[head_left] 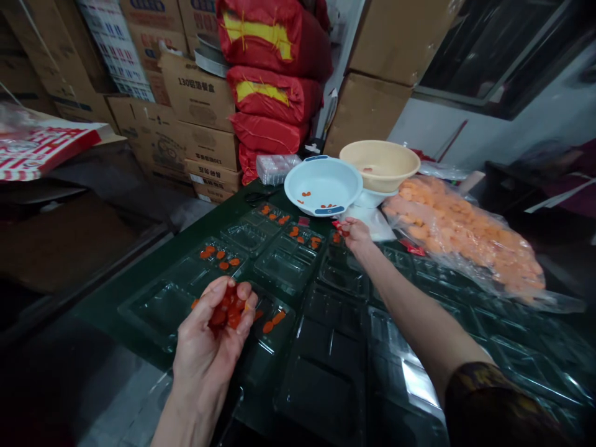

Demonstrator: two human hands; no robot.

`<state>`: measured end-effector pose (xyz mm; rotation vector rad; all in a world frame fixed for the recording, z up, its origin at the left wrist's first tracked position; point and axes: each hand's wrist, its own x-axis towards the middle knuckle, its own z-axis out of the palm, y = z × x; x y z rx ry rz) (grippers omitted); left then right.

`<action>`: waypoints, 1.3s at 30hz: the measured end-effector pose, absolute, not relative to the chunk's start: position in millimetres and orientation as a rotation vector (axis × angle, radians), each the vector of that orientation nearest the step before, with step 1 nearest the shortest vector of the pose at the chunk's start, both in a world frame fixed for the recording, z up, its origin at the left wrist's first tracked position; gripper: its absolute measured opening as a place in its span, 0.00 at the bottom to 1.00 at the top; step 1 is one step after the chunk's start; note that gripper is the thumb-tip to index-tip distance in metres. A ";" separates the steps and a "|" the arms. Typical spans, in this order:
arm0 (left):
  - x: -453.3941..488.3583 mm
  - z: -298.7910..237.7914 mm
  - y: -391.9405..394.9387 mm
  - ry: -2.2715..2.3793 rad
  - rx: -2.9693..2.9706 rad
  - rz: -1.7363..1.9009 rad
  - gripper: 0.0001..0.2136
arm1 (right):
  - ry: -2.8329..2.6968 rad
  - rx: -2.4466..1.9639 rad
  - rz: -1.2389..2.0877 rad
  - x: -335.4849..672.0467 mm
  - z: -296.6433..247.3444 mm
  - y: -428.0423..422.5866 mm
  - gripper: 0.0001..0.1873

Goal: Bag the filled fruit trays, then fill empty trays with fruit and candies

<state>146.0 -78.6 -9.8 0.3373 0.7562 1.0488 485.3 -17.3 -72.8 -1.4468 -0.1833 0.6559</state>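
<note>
My left hand [212, 344] is cupped around a bunch of small, flat, orange-red oval pieces [228, 310] in the foreground. My right hand [356, 233] reaches forward over a clear plastic compartment tray [342, 273], its fingertips pinched on a small orange-red piece [343, 230]; blur hides its exact form. Another orange piece [336, 238] lies in the tray just below those fingers. Similar pieces [277, 320] sit in the small compartments of several other trays, and the large compartment of a nearby tray [284, 267] holds nothing visible.
A light blue basin [323, 183] with a few orange pieces stands at the back, beside a cream basin [382, 162]. A big clear bag of orange pieces [460, 233] lies at right. Scissors [261, 197], stacked red bundles [274, 93] and cardboard boxes [205, 93] stand beyond.
</note>
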 end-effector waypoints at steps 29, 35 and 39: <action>154.5 -8.4 -74.9 0.648 0.365 1.052 0.03 | -0.374 -1.565 0.355 519.1 -72.3 -69.2 0.08; 155.8 -5.6 -77.5 0.645 0.371 1.060 0.03 | -0.549 -1.873 0.161 519.8 -86.1 -74.8 0.05; 154.4 -6.0 -76.4 0.638 0.378 1.057 0.02 | -0.705 -2.107 0.053 522.3 -84.3 -75.8 0.06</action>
